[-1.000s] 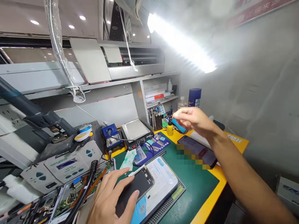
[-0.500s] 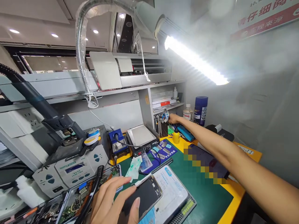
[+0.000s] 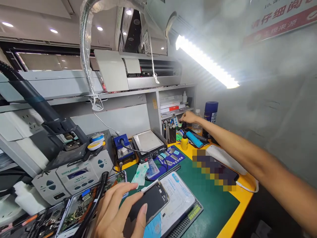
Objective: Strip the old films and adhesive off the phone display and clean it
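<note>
My left hand (image 3: 116, 213) lies on a dark phone (image 3: 148, 203) with a metal frame, fingers wrapped over its near end, holding it down on a white printed pad (image 3: 175, 195) on the green mat (image 3: 213, 201). My right hand (image 3: 188, 117) is stretched far out to the back of the bench, fingers pinched at small tools in a black holder (image 3: 170, 130) below the shelf. What it pinches is too small to make out. A yellow bottle (image 3: 184, 142) and a blue tool (image 3: 194, 138) lie just below that hand.
A rework station (image 3: 74, 172) and opened phone boards (image 3: 81, 206) sit at the left. A blue soldering stand (image 3: 121, 148) and heating plate (image 3: 148, 142) stand at the back. Another phone (image 3: 215, 168) lies on the right. A lamp (image 3: 205, 62) hangs overhead.
My right arm has reached further back, from above the mat to the tool holder under the shelf. My left hand has stayed on the phone.
</note>
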Available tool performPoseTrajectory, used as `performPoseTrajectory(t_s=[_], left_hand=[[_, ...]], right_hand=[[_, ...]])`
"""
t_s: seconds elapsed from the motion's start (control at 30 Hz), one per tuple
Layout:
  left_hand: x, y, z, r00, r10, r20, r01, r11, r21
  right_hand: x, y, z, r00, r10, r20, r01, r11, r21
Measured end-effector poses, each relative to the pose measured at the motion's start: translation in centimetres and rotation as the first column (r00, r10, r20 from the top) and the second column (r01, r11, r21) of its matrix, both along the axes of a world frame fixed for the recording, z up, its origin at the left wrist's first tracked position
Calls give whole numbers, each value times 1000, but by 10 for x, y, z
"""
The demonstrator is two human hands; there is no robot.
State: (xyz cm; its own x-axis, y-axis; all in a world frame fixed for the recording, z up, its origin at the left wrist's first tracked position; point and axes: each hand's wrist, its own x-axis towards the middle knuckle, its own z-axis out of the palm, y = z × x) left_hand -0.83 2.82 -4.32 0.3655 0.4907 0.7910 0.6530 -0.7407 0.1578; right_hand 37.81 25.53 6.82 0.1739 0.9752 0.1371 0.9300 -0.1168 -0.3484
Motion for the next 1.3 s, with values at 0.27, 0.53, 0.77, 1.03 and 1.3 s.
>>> performPoseTrajectory(t_s=[0.27,0.53,0.77,1.03,1.3], left_hand=[[-4,-6,21,996,83,33,-75,975,-208],[-14,-3,39,983,181,-7,-168,897,-410],[-24,-6,32,971,1,-237,-132,833,-536],[-21,-4,28,952,-48,-303,-157,775,-613],[-16,0,25,987,51,-150,-127,819,-560]], right_hand=[[9,-89,41,999,-37,0,37,991,127],[-74,-156,12,904,372,-213,-360,928,92],[-140,-157,-15,766,549,-334,-552,828,96],[-154,-153,-36,683,575,-450,-606,791,91],[-161,-158,-50,659,591,-465,-624,775,99]])
